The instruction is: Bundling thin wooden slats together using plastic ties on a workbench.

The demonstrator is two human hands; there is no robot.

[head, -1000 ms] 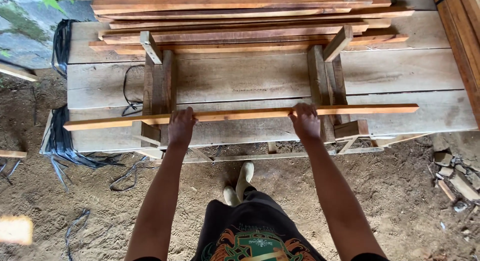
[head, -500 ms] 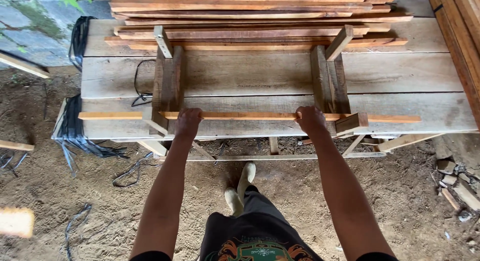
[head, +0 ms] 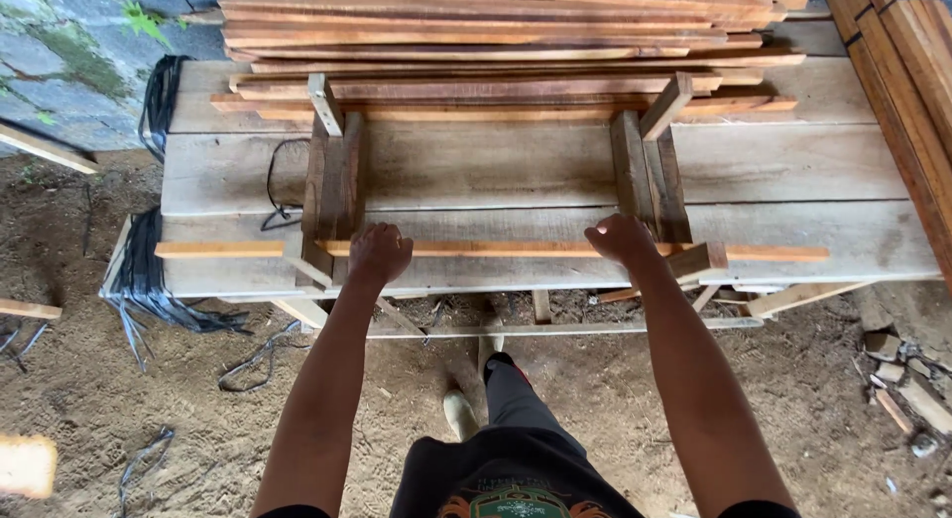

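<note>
A long thin wooden slat (head: 496, 248) lies flat across the front plank of a rough wooden workbench (head: 496, 166). My left hand (head: 380, 252) is curled over the slat just right of the left wooden crosspiece (head: 332, 171). Curled over it too is my right hand (head: 623, 238), just left of the right crosspiece (head: 650, 171). Both crosspieces lie front to back on the bench, each with a short block at its near and far end. The slat sits behind the near blocks (head: 699, 260). My fingers hide the slat where they cover it.
A pile of similar slats (head: 496, 42) fills the back of the bench. More planks (head: 902, 72) lean along the right edge. Black straps (head: 149, 270) hang off the bench's left end onto the dirt floor. Stone rubble (head: 892, 359) lies at the right; my feet stand by the bench's front edge.
The slat came down from a slight tilt above the bench and now lies level against the near blocks. Both hands followed it down and forward.
</note>
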